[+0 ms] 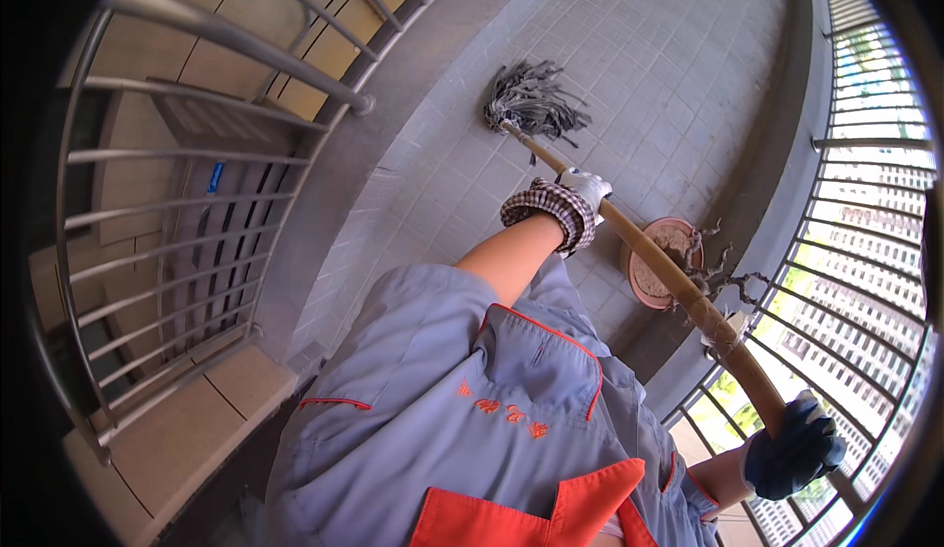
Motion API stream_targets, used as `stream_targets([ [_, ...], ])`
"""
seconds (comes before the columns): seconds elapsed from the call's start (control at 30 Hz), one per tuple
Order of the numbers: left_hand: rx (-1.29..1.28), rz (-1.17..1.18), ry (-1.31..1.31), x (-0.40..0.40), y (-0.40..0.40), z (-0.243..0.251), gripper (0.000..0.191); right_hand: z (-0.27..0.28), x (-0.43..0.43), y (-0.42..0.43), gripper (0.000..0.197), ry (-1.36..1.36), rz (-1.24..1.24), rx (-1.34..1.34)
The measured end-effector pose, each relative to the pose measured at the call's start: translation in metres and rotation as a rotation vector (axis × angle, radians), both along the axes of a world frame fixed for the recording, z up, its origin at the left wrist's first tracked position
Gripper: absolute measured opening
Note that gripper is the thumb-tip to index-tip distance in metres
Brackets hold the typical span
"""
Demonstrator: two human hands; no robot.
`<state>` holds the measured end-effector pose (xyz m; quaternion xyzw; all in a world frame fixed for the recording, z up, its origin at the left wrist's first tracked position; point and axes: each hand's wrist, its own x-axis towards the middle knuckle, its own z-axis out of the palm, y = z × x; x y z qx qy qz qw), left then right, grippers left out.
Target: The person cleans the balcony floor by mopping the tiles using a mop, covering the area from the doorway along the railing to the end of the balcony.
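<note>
My left hand, in a white glove with a checked cuff, is closed around the lower part of a long wooden or bamboo mop handle. Near the top end of that handle, at the right, my right hand grips it in a dark blue and white glove. The handle runs slantwise in front of my grey shirt. At its far end the grey cloth-strip mop head lies spread on the grey tiled floor. A clear wrap or tape goes round the handle between my hands.
A round terracotta-coloured pot with dry soil and a bare, gnarled plant stands beside the handle, by the low wall. Metal railings run along the right, with buildings beyond. On the left, a ledge carries another metal railing.
</note>
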<state>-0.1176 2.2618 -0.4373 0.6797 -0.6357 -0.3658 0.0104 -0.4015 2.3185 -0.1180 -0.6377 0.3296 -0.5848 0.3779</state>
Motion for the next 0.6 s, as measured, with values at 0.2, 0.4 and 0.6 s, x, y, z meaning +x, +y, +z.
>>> stream_targets([
  [0.2, 0.081, 0.153, 0.12, -0.011, 0.034, 0.038, 0.036, 0.023, -0.048, -0.087, 0.035, -0.031, 0.574, -0.067],
  [0.4, 0.102, 0.401, 0.179, -0.002, 0.117, 0.017, 0.033, -0.009, -0.007, -0.137, 0.068, -0.104, 0.764, -0.039],
  [0.6, 0.357, 0.701, 0.168, 0.009, 0.243, -0.023, 0.034, -0.07, 0.115, -0.088, 0.022, -0.053, 0.88, 0.502],
])
